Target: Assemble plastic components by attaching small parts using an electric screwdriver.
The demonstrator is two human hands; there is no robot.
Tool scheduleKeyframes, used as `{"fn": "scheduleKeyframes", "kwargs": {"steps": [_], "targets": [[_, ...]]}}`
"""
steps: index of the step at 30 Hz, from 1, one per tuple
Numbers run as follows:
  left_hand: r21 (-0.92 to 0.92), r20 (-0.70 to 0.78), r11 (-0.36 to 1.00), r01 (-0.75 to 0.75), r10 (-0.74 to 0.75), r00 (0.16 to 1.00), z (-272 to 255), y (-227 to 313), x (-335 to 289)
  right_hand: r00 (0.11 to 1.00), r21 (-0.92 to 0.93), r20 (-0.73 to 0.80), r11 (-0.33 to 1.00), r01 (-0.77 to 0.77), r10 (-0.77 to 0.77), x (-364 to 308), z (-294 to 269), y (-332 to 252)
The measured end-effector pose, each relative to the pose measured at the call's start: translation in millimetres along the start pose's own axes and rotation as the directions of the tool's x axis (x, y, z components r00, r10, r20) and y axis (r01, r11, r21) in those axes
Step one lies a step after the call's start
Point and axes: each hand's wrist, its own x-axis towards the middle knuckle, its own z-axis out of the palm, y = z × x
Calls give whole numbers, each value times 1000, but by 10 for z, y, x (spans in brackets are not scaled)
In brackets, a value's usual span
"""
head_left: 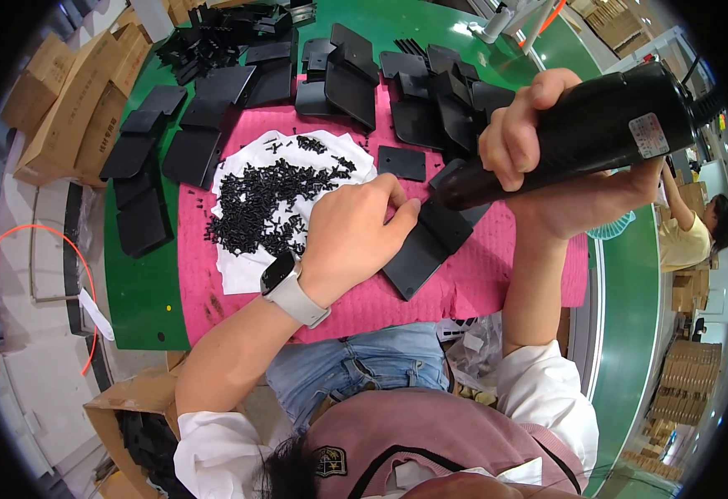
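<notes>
Driver [593, 125] sits tight in your right hand [557, 205] over the pink mat [360, 303]; aim it straight at the black plate [416, 259] on the mat. I can't tell if your left hand [356, 231] there pinches anything.

Two hands [356, 226] [565, 206], one power tool [584, 125], one watch [279, 273] — screws [252, 200] beyond counting

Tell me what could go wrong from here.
The left hand has its fingertips close to the nose of the black power tool gripped in the right hand, so a slip could pinch or jab them.

The loose screws lie in an open heap on the white sheet, right beside the left wrist and its watch; a careless sweep might scatter them.
</notes>
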Motion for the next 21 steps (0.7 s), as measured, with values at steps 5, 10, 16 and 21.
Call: {"fn": "scheduleKeyframes", "kwargs": {"steps": [5, 10, 16, 21], "targets": [[-47, -14, 999, -20, 19, 1000, -63, 42, 1, 999, 44, 13, 998, 40, -41, -4, -52, -49], [-170, -78, 961, -219, 208, 975, -16, 85, -16, 996, 50, 56, 996, 74, -76, -52, -54, -111], [-142, -162, 919, -369, 346, 924, 26, 56, -37, 992, 99, 104, 993, 60, -70, -72, -107, -120], [-75, -248, 868, -491, 461, 852, 82, 38, -40, 993, 157, 94, 986, 56, -72, -80, -122, -122]]}}
